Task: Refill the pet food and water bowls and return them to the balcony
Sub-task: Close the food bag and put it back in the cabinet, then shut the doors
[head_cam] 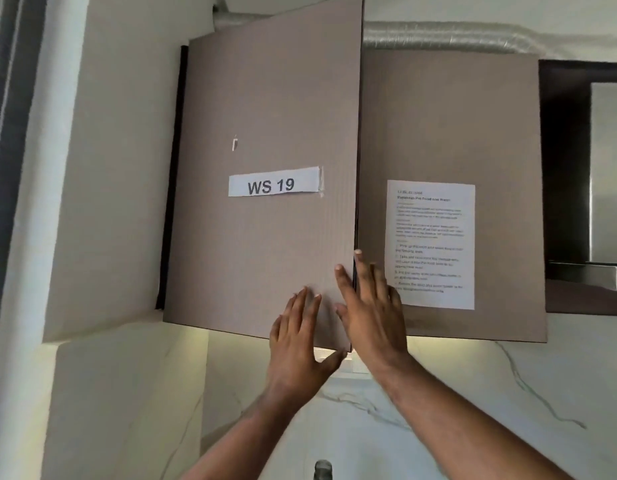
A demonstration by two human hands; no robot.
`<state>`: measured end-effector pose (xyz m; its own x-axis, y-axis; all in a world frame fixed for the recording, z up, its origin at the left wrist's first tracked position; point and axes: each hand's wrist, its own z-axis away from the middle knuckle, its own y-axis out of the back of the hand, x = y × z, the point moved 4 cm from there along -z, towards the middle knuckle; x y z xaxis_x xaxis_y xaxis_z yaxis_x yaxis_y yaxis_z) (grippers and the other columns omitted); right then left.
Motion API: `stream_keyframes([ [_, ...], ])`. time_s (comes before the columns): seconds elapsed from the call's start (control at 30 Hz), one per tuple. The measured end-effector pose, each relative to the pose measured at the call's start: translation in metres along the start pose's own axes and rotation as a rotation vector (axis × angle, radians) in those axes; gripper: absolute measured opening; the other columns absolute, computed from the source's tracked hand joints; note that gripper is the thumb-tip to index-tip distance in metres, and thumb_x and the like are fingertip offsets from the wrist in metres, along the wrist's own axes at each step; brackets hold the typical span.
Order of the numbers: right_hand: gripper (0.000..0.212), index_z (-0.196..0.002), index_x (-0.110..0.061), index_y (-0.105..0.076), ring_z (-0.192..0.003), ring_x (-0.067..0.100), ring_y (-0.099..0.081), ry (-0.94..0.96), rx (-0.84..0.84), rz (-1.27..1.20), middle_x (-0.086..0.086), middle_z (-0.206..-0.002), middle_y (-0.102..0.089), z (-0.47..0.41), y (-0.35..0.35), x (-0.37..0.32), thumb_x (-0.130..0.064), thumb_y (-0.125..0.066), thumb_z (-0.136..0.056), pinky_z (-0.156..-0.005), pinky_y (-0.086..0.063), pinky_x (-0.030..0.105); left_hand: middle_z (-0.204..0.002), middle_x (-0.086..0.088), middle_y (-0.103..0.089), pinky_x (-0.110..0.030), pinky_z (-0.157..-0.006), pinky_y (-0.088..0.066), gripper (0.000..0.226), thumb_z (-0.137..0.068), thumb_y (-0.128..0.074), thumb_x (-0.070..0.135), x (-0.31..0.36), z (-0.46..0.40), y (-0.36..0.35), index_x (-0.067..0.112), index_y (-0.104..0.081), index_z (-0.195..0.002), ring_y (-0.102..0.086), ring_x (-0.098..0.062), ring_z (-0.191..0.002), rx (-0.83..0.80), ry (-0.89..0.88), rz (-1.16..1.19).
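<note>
Two taupe wall cabinet doors fill the view. The left door [265, 237] carries a white label reading "WS 19" [274, 185] and stands slightly ajar, swung out from the cabinet. My left hand [296, 337] lies flat on its lower right corner, thumb under the bottom edge. My right hand [369, 306] has straight fingers at the seam between the doors, fingertips on the left door's free edge. The right door [456, 133] bears a printed instruction sheet [431, 244]. No bowls or pet food are in view.
A white marble backsplash [473, 393] runs below the cabinets, lit by an under-cabinet strip. A tap's top [323, 469] shows at the bottom edge. A steel range hood [608, 185] sits at right, a silver duct [438, 38] above, and a white wall pillar [109, 202] at left.
</note>
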<state>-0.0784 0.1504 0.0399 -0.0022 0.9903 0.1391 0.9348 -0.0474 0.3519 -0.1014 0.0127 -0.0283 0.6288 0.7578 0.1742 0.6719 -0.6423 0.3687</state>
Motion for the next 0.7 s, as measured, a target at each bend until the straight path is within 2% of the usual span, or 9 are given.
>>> stream_keyframes([
  [0.1, 0.082, -0.161, -0.025, -0.032, -0.153, 0.038, -0.030, 0.003, -0.030, 0.034, 0.004, -0.174, -0.016, -0.006, -0.027, 0.009, -0.047, -0.071, -0.093, -0.110, -0.041, 0.057, -0.173, 0.005, -0.006, -0.051, -0.122, -0.029, 0.099, -0.083, -0.057, 0.068, -0.018, -0.001, -0.017, 0.033, -0.009, -0.162, -0.008, -0.020, -0.160, -0.031, 0.052, -0.075],
  [0.3, 0.089, -0.164, -0.022, -0.026, -0.155, 0.039, -0.025, -0.016, -0.119, 0.057, 0.003, -0.174, -0.014, -0.021, -0.070, 0.021, -0.047, -0.072, -0.092, -0.114, -0.037, 0.058, -0.173, 0.008, 0.002, -0.046, -0.127, -0.012, 0.096, -0.087, -0.056, 0.068, -0.054, -0.012, -0.034, 0.037, -0.008, -0.163, 0.004, -0.016, -0.160, -0.068, 0.097, -0.108],
  [0.7, 0.093, -0.166, -0.023, -0.012, -0.160, 0.038, -0.009, -0.092, -0.229, 0.084, 0.000, -0.175, -0.002, -0.034, -0.112, 0.021, -0.044, -0.068, -0.095, -0.120, -0.030, 0.058, -0.172, 0.001, -0.013, -0.049, -0.121, -0.023, 0.095, -0.082, -0.058, 0.066, -0.096, -0.037, -0.050, 0.026, -0.026, -0.161, -0.012, -0.022, -0.159, -0.071, 0.048, -0.131],
])
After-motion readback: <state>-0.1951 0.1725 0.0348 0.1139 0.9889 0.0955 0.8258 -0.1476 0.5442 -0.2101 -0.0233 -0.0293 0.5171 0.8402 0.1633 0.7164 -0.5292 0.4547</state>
